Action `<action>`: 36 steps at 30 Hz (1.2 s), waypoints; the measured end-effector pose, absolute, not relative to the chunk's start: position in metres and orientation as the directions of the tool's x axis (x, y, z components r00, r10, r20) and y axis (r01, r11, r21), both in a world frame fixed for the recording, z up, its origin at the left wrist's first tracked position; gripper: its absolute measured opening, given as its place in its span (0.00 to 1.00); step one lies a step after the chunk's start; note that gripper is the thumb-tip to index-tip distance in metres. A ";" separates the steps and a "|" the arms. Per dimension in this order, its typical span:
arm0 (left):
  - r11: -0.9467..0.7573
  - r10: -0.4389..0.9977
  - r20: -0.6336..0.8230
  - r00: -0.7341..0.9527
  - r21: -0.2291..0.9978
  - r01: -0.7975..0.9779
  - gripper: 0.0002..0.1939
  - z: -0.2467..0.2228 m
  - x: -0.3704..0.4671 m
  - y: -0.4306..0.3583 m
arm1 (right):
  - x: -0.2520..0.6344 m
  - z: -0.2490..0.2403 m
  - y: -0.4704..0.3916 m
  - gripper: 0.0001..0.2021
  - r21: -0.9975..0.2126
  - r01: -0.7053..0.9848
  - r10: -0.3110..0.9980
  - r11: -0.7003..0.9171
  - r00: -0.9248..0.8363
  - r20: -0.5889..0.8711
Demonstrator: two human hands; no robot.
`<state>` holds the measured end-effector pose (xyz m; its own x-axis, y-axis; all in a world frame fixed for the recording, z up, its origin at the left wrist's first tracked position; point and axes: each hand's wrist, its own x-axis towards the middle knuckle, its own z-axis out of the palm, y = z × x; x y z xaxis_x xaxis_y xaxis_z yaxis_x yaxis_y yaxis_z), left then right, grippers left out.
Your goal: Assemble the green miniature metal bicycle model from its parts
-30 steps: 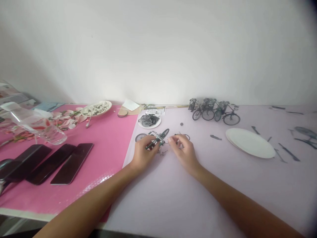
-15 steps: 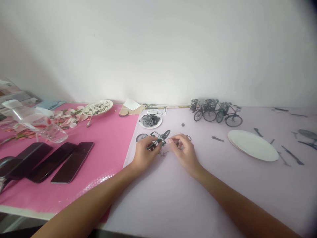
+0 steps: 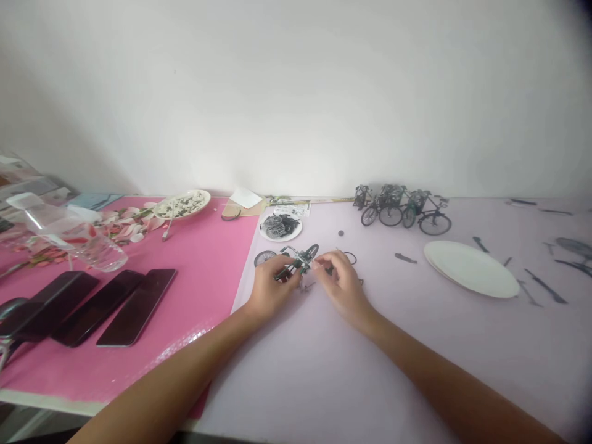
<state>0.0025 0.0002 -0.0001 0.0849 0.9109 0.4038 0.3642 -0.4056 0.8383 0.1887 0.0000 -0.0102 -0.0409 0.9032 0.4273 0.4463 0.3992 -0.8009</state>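
Observation:
My left hand (image 3: 275, 285) is closed around a small dark-green model bicycle (image 3: 304, 259), thumb and fingers pinching its frame, with silver handlebars and a front wheel sticking out toward the right. Close beside it, my right hand (image 3: 341, 280) has thumb and forefinger pinched together at the model; whatever sits between those fingertips is too small to make out. A loose spoked wheel (image 3: 264, 258) lies just left of my left hand. Behind my right hand a thin black ring (image 3: 350, 257) shows in part. Small grey parts (image 3: 306, 287) lie on the table under the hands.
Behind stand several finished-looking model bicycles (image 3: 402, 206) and a white plate of black parts (image 3: 280, 227). White oval plates (image 3: 470, 269) lie to the right, loose dark parts (image 3: 546, 285) around them. On the pink mat are phones (image 3: 137, 307), a plastic bottle (image 3: 74, 234) and a petal-filled plate (image 3: 182, 205).
The hands stay nearly in place, with my right fingers still pinched at the model. The whole view has shifted very slightly.

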 end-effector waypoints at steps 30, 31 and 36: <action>-0.435 0.899 0.417 0.134 0.817 0.380 0.07 0.002 0.001 -0.003 | 0.189 -0.002 -0.007 0.10 -0.849 0.426 0.940 0.314 -0.013 0.342; -0.436 0.899 0.417 0.134 0.816 0.381 0.07 0.002 0.001 -0.003 | 0.188 -0.002 -0.007 0.11 -0.847 0.426 0.939 0.317 -0.015 0.344; -0.427 0.903 0.406 0.138 0.823 0.374 0.06 0.001 0.002 -0.004 | 0.189 0.001 -0.008 0.20 -0.876 0.377 0.953 0.299 -0.073 0.294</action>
